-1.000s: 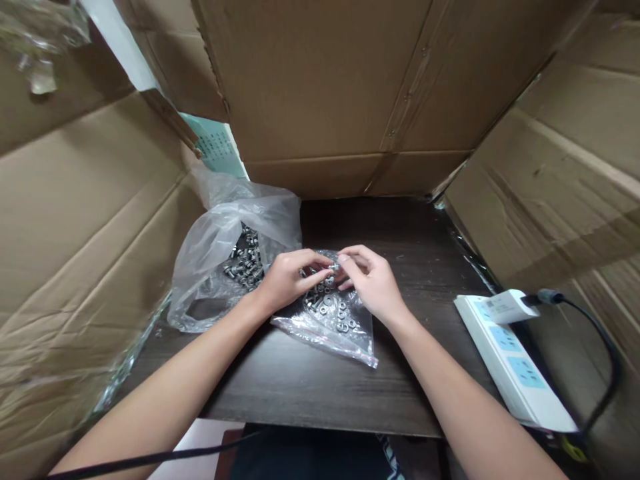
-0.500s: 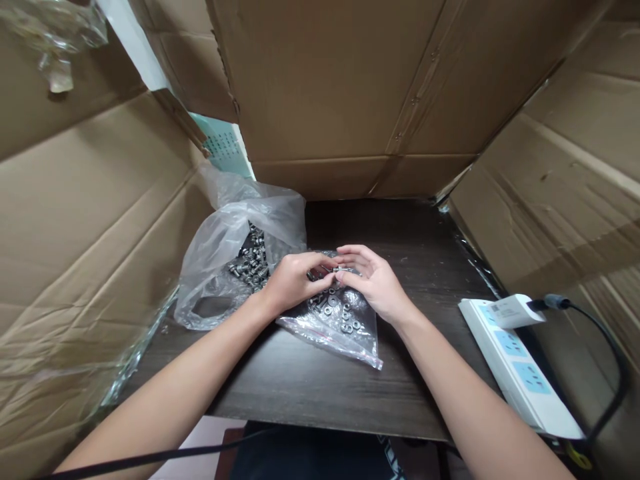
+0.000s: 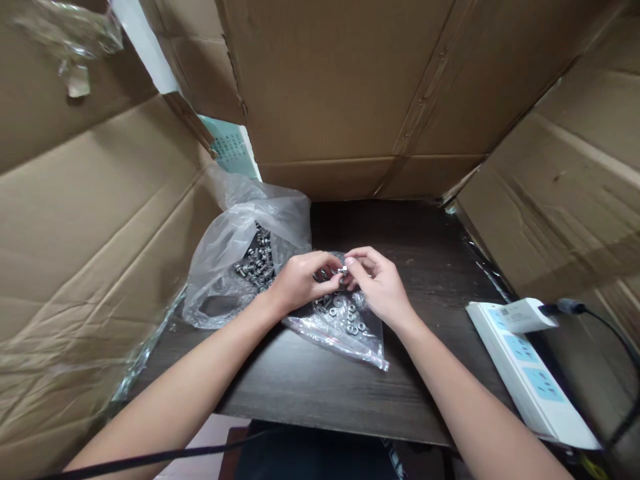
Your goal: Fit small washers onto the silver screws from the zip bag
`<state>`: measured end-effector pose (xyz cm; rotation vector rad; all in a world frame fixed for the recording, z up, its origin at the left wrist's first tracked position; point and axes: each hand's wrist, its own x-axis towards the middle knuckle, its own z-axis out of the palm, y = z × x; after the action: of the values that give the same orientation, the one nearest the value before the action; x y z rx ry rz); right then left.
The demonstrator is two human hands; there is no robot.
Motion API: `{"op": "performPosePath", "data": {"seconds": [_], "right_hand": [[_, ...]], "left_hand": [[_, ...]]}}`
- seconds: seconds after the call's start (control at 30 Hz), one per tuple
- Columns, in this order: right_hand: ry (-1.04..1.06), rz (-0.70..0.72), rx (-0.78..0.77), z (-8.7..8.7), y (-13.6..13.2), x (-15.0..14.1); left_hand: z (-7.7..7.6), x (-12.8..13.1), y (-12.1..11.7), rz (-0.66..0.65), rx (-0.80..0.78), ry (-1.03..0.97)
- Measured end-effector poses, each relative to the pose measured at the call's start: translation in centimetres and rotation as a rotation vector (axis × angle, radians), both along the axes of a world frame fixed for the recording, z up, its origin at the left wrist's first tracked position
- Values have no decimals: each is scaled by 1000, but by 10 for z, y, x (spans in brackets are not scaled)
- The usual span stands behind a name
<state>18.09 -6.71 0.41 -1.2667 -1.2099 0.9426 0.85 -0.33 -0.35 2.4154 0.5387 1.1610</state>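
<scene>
A small silver bolt (image 3: 343,270) is pinched between the fingertips of my left hand (image 3: 309,281), its head end toward the right. My right hand (image 3: 376,280) meets it there, thumb and forefinger closed at that end of the bolt; fingers hide part of it. Under both hands lies a clear zip bag (image 3: 350,343) with loose nuts (image 3: 353,319), washers and bolts on it or in it; I cannot tell which. Left of my left hand, a larger cloudy plastic bag (image 3: 210,247) gapes around a heap of assembled-looking bolts (image 3: 257,263).
Cardboard walls (image 3: 345,80) enclose the dark wooden table (image 3: 415,240) at the back and sides. A white power strip (image 3: 530,373) with a plugged-in adapter (image 3: 525,315) lies on the right. A black cable (image 3: 165,456) crosses at lower left.
The fingers have shifted around the bolt, and the right thumb and forefinger now close at its end. The whole view has drifted slightly; both bags stay in place.
</scene>
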Motion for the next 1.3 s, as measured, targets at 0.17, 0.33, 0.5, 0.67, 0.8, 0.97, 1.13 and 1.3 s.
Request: {"op": "performPosePath", "data": {"seconds": [0.17, 0.33, 0.5, 0.67, 0.8, 0.97, 1.13, 1.3], "right_hand": [[54, 73, 13, 3, -1, 1], [-55, 30, -44, 3, -2, 0], [56, 89, 12, 5, -2, 2], [-39, 19, -77, 3, -2, 4], [48, 31, -57, 4, -1, 3], [49, 65, -24, 4, 1, 5], [8, 65, -44, -3, 2, 2], [-167, 112, -6, -4, -3, 0]], "left_hand": [[-1, -2, 2, 1, -22, -21], [0, -3, 4, -21, -6, -6], [0, -3, 3, -18, -10, -19], [-1, -2, 3, -27, -23, 7], [-1, -2, 3, -13, -4, -5], [0, -3, 4, -9, 9, -15], [0, -1, 2, -15, 23, -17], [-1, -2, 2, -27, 29, -15]]}}
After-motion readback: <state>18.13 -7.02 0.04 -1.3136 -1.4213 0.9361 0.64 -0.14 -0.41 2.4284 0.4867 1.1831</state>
